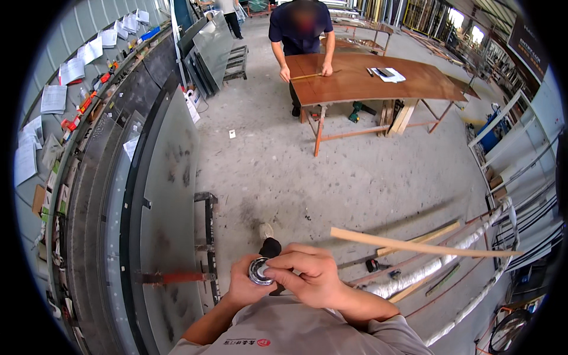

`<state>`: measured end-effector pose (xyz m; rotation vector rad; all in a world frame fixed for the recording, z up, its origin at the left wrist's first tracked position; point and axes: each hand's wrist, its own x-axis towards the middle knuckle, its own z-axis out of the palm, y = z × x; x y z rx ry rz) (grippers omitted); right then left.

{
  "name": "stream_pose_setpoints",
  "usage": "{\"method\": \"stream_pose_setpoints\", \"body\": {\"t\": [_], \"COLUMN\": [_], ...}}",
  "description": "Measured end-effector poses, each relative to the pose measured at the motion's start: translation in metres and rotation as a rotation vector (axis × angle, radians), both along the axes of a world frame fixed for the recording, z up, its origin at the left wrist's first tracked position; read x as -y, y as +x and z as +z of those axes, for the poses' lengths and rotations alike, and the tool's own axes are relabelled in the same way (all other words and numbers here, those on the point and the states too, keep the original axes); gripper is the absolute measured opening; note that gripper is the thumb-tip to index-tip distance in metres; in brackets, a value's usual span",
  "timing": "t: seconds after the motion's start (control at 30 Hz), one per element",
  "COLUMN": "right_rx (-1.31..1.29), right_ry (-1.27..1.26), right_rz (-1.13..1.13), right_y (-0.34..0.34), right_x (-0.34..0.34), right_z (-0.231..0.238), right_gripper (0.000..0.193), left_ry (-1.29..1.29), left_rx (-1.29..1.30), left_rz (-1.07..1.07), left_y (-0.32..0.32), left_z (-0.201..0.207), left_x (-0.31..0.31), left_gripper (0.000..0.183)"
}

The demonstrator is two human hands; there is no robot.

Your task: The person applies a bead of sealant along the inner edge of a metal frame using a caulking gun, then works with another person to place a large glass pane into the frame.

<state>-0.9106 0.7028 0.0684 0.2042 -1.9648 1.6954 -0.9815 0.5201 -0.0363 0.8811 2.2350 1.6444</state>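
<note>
Close to my chest, my left hand [241, 287] is wrapped round a small round piece with a shiny chrome rim [256, 278]; its exact kind I cannot make out. From the right, my right hand [309, 277] reaches over with bent fingers, thumb and fingertips pressed on the pale middle of the piece. My fingers hide part of its face. Just beyond it show a dark trouser leg and a light shoe [266, 231] on the floor.
Glass panels [168, 177] lean along the left below a cluttered ledge [89, 109]. A long wooden strip [414, 244] and a wrapped tube [408, 278] lie to the right. Ahead, a person [300, 26] works at a brown sheet [361, 80] on a steel-legged table.
</note>
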Motion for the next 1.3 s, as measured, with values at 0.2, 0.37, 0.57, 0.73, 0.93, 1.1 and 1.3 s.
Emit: {"method": "stream_pose_setpoints", "body": {"t": [0.2,0.37,0.57,0.73,0.93,1.1,1.3], "right_rx": [0.072,0.202,0.239,0.249,0.132,-0.025,-0.075], "right_ry": [0.098,-0.155,-0.346,0.029,0.236,0.181,0.136], "right_rz": [-0.090,0.160,0.302,0.029,-0.177,-0.090,-0.036], "right_y": [-0.133,-0.254,-0.395,-0.496,-0.654,-0.806,-0.949], "right_x": [-0.044,-0.088,-0.115,-0.138,-0.185,-0.247,-0.294], "right_z": [0.006,0.014,0.005,-0.001,-0.037,-0.049,-0.038], "right_gripper": [0.011,0.012,0.011,0.015,0.023,0.028,0.024], "left_ry": [0.076,0.078,-0.021,-0.008,-0.070,-0.148,0.223], "left_rx": [0.192,0.269,0.353,0.394,0.191,0.002,0.216], "left_rz": [-0.191,-0.438,-0.522,-0.428,-0.236,-0.127,-0.016], "left_y": [-0.142,-0.281,-0.422,-0.522,-0.664,-0.797,-0.936], "left_z": [-0.007,0.001,0.011,-0.003,-0.036,-0.033,-0.008], "left_x": [-0.058,-0.093,-0.113,-0.139,-0.191,-0.247,-0.293], "left_gripper": [0.041,0.043,0.049,0.048,0.050,0.045,0.030]}}
